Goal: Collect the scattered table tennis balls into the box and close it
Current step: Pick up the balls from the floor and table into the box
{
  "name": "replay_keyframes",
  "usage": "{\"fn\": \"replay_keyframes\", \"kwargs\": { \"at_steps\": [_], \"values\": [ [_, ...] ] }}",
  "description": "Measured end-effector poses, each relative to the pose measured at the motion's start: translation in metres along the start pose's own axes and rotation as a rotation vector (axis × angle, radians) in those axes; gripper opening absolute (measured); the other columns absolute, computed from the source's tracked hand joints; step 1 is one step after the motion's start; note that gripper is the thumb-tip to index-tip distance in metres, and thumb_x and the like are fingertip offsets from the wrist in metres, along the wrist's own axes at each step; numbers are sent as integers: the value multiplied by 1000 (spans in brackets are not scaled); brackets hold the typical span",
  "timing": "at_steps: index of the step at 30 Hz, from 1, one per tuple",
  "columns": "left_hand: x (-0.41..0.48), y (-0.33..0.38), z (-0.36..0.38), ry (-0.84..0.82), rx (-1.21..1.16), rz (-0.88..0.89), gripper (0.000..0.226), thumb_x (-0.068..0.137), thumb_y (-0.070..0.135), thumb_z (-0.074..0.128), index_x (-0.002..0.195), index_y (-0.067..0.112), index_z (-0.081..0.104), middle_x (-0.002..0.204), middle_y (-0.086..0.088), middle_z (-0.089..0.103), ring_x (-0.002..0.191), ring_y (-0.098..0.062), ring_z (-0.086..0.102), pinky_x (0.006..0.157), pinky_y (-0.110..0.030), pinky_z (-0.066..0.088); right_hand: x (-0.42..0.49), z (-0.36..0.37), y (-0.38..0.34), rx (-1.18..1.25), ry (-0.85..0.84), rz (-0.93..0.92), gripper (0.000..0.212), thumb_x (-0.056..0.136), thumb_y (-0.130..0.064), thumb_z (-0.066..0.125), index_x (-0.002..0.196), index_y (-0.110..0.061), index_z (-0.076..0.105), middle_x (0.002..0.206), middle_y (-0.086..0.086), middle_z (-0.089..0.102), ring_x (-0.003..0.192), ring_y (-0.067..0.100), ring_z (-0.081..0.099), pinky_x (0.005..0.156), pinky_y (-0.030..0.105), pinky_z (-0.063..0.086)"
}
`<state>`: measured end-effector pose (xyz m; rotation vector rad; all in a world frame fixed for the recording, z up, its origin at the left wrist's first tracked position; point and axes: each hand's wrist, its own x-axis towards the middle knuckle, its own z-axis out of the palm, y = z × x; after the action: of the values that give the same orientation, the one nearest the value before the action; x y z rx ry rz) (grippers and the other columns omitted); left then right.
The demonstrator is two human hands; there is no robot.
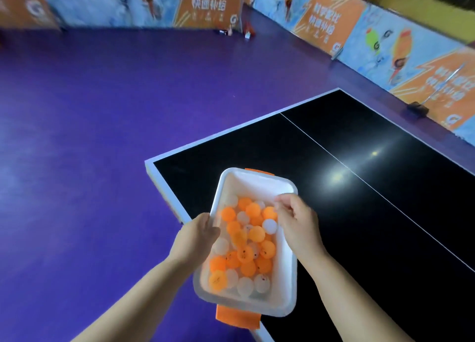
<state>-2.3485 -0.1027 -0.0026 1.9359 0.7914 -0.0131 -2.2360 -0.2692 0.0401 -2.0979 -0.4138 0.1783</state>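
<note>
The left hand [198,236] clamps the box [257,181] by its left rim, thumb and fingers wrapped over the edge. The right hand [295,221] comes in over the right rim with its fingers bent. A pale blur sits at the fingertips, and it's impossible to say whether that hand pinches the rim, a ball or nothing.

The white box sits over the near left corner of the black table [359,213], its left side out past the edge above the purple floor [77,136]. Whether it rests on the table or is held just clear cannot be told.

By the look of it, collecting is all but done. No loose ball shows on the table or the floor, and the balls [246,254] are heaped in the near half of the box. Closing comes next. That calls for a lid, none of which is in view, seated squarely before the orange latches [237,318] are pressed home.

The tally: one box, two latches (one far, one near), two hands. There are about fifteen orange balls and about ten white. The heap is layered and blurred, so those two counts are rough.

Printed barriers [321,20] ring the far side.
</note>
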Motion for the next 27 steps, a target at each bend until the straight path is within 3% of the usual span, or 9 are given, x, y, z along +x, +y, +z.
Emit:
{"fn": "replay_keyframes", "kwargs": {
  "at_steps": [3,9,13,18,24,27],
  "values": [
    [7,-36,-81,74,31,-12,17,86,19,50,71,14,44,68,2,48,60,-16,43,53,-30,33,-6,68,-48,-86,-20,-48,35,85,-3,57,74,-37,60,82,-16,65,78,-9,58,64,5,42],
    [22,-103,-217,309,-24,-136,25,80,18,52,64,16,33,59,4,40,53,-15,34,50,-29,25,-2,200,-126,-184,-134,-181,26,82,-3,59,76,-27,64,86,-13,60,76,4,57,66,20,44],
    [44,-142,-276,423,-141,-232,12,76,18,55,73,8,48,63,0,50,56,-18,43,52,-30,32,17,268,-158,-216,-215,-208,21,80,-3,59,80,-22,67,91,-13,58,75,2,55,64,16,41],
    [86,-172,-329,498,-241,-290,6,77,18,57,80,13,59,74,-7,65,63,-23,57,54,-33,41,62,337,-184,-203,-292,-197,23,79,-4,60,80,-27,65,92,-13,58,77,2,57,66,15,42],
    [173,-181,-398,578,-265,-311,10,76,20,58,80,12,61,74,-9,66,63,-25,59,55,-34,43,164,422,-215,-182,-317,-161,19,84,-18,62,102,-24,59,95,-8,58,77,14,56,71,34,51],
    [227,-170,-444,609,-250,-320,8,74,22,58,79,16,62,77,-8,69,67,-27,64,58,-36,48,225,464,-240,-102,-366,-140,29,85,-22,63,113,-21,56,93,-7,59,81,15,56,73,34,50]
  ]
}}
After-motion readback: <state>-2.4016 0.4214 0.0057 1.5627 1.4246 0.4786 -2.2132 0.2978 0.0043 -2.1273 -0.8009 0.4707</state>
